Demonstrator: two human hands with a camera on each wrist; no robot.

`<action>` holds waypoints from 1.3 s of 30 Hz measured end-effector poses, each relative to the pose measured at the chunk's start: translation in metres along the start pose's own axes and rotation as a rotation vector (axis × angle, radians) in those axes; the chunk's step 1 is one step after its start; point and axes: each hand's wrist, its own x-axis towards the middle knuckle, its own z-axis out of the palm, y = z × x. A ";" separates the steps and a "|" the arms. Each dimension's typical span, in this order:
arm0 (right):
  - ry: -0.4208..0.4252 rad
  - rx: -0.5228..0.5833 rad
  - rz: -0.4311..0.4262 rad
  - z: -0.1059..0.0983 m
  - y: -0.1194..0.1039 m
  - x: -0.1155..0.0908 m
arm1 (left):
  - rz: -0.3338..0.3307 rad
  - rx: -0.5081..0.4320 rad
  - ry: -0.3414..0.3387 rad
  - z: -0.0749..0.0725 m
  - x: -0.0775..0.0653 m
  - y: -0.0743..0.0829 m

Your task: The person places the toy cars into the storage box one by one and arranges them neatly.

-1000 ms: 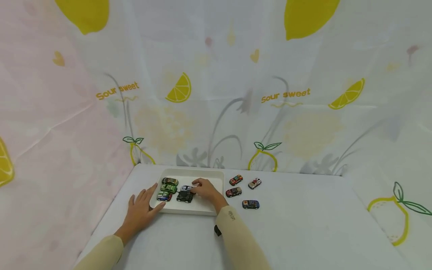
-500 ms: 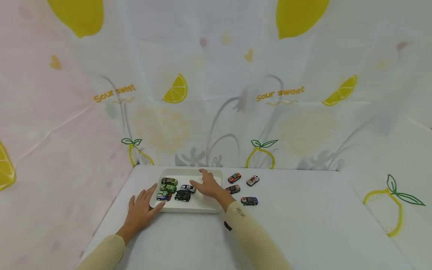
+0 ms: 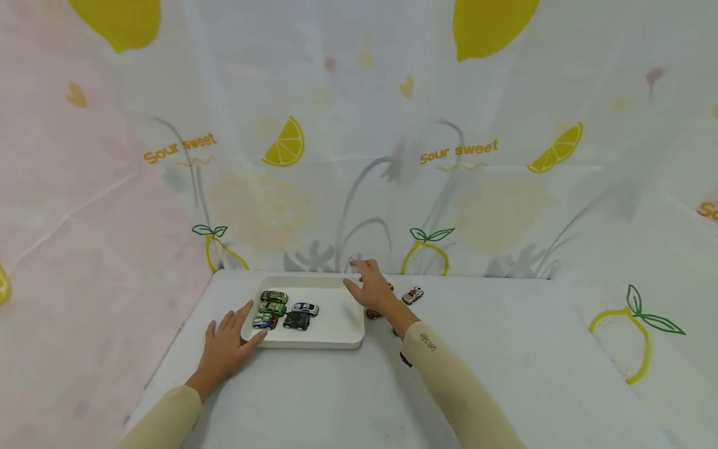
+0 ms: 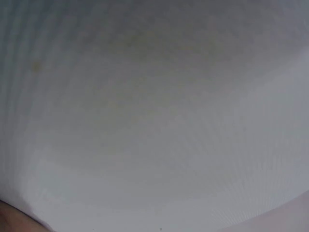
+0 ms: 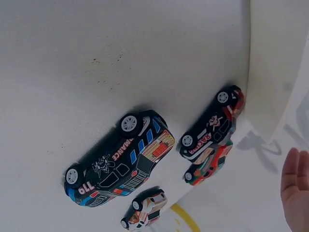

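My left hand (image 3: pixel 227 343) rests at the left end of a white tray (image 3: pixel 314 343), its fingers along the rim and thumb at the front corner. In the tray sit several toy cars: a dark patterned one, a green car (image 3: pixel 273 308) and a white-green-blue one stacked in a column, with a white car (image 3: pixel 305 308) and a black car (image 3: pixel 296 320) beside them. Over the tray's right edge hovers my right hand (image 3: pixel 374 290), fingers extended, holding nothing. Beneath it in the right wrist view are a blue-black car (image 5: pixel 120 159), a black-and-red car (image 5: pixel 212 125) and a red-green car (image 5: pixel 210 164).
A white-and-red car (image 3: pixel 412 295) stands on the white table (image 3: pixel 533 362), right of my right hand. Part of a small dark object (image 3: pixel 406 359) shows beside my right sleeve. A lemon-print cloth (image 3: pixel 348 187) hangs behind. The left wrist view is mostly blurred pale surface.
My right hand has left the white car in the tray and moved right to the tray's right edge, now covering part of the loose cars. The left hand has kept its place at the tray.
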 end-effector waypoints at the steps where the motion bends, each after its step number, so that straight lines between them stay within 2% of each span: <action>1: 0.010 -0.024 -0.022 0.001 -0.002 0.000 | -0.002 0.003 0.008 -0.001 0.000 -0.001; 5: -0.015 -0.104 -0.109 0.015 -0.015 -0.001 | -0.012 0.008 0.013 -0.003 -0.003 -0.004; 8: -0.045 -0.147 -0.118 0.030 -0.023 -0.003 | -0.002 -0.004 0.004 0.000 -0.002 -0.001; 12: -0.112 -0.107 -0.098 0.051 -0.036 -0.005 | -0.006 -0.007 0.008 0.002 -0.002 0.002; 17: -0.220 -0.092 -0.176 0.071 -0.055 -0.004 | -0.026 -0.004 0.001 0.003 -0.003 0.005; 21: -0.205 -0.185 -0.200 0.081 -0.064 -0.002 | -0.029 -0.002 -0.009 0.003 -0.002 0.005; 28: -0.143 -0.252 -0.210 0.082 -0.067 0.000 | -0.005 0.014 0.023 0.003 0.005 0.002; 32: -0.136 -0.268 -0.213 0.080 -0.065 -0.001 | -0.004 0.019 0.015 0.003 0.006 0.002; 36: -0.168 -0.248 -0.192 0.077 -0.064 -0.004 | -0.007 0.010 -0.001 0.003 0.004 0.001; 39: -0.138 -0.200 -0.195 0.071 -0.063 -0.007 | -0.011 0.007 -0.010 0.003 0.002 0.000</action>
